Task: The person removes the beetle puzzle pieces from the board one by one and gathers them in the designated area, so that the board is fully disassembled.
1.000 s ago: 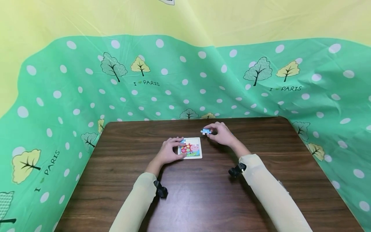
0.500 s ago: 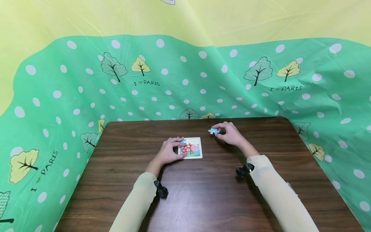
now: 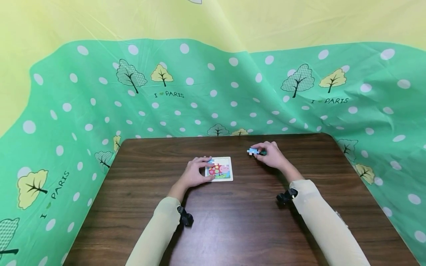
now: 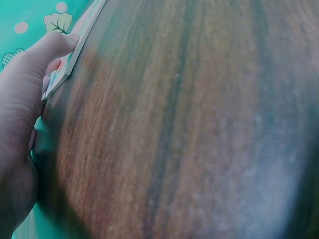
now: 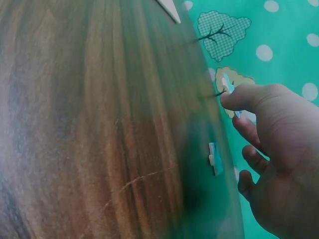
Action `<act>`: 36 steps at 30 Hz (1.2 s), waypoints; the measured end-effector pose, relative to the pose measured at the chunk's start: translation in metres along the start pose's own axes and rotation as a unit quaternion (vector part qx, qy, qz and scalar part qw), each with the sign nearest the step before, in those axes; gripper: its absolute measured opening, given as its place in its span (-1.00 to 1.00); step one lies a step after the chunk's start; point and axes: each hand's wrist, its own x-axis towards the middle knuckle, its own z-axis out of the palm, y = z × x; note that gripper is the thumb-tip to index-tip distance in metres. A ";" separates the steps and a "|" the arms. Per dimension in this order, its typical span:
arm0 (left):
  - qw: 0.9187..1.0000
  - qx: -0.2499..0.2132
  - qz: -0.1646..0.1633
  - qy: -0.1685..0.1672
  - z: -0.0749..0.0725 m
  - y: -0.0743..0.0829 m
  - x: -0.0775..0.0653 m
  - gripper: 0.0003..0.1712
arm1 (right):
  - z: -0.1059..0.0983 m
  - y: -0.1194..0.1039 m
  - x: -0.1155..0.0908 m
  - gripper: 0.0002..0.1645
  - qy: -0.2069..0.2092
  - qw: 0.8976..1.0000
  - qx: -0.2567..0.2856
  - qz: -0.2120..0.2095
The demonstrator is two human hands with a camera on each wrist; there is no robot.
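A small jigsaw puzzle (image 3: 222, 172) in a white frame lies on the table, showing a pink pig in a red spotted outfit. My left hand (image 3: 193, 173) holds it at its left side, thumb at the near edge and fingertips toward the far edge. In the left wrist view the thumb lies over the rim of the puzzle (image 4: 67, 69). To the right of the frame, my right hand (image 3: 273, 156) pinches a light-blue puzzle piece (image 3: 253, 151) between thumb and fingers. A second puzzle piece (image 5: 214, 158) lies on the table close to the right hand.
The brown wooden table (image 3: 229, 221) ends at a green dotted cloth (image 3: 213, 92) hanging behind it. A black wrist camera (image 3: 184, 217) sits on the left wrist and another black camera (image 3: 286, 196) on the right.
My right hand has moved to the right, away from the puzzle, with the blue piece in its fingers. A green patch now shows beside its fingers. The left hand has stayed on the puzzle.
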 end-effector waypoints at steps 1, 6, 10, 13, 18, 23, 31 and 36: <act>1.000 0.000 0.000 0.001 0.000 0.000 0.000 -0.41 | 0.000 0.001 0.000 -0.59 -0.002 1.000 0.000 0.000; 1.000 0.000 0.003 0.005 0.000 0.001 0.000 -0.42 | 0.002 0.004 0.000 -0.58 -0.011 1.000 0.002 0.000; 1.000 -0.002 0.007 0.006 0.000 0.001 0.000 -0.42 | 0.004 0.006 0.000 -0.57 -0.015 1.000 0.004 0.005; 1.000 -0.001 0.007 0.006 0.000 0.001 0.001 -0.43 | 0.005 0.008 -0.001 -0.56 -0.018 1.000 0.008 0.010; 1.000 -0.002 0.005 0.004 0.000 0.001 0.000 -0.42 | 0.007 0.013 -0.001 -0.56 -0.031 0.999 0.012 0.019; 1.000 -0.002 0.005 0.004 0.001 -0.001 0.000 -0.42 | 0.010 0.016 -0.001 -0.56 -0.041 0.999 0.012 0.026; 1.000 -0.003 -0.001 0.002 0.001 -0.001 0.000 -0.42 | 0.010 0.016 0.000 -0.55 -0.041 0.999 0.013 0.027; 1.000 0.000 -0.002 0.002 0.001 -0.001 0.000 -0.42 | 0.010 0.016 0.001 -0.56 -0.043 0.998 0.012 0.034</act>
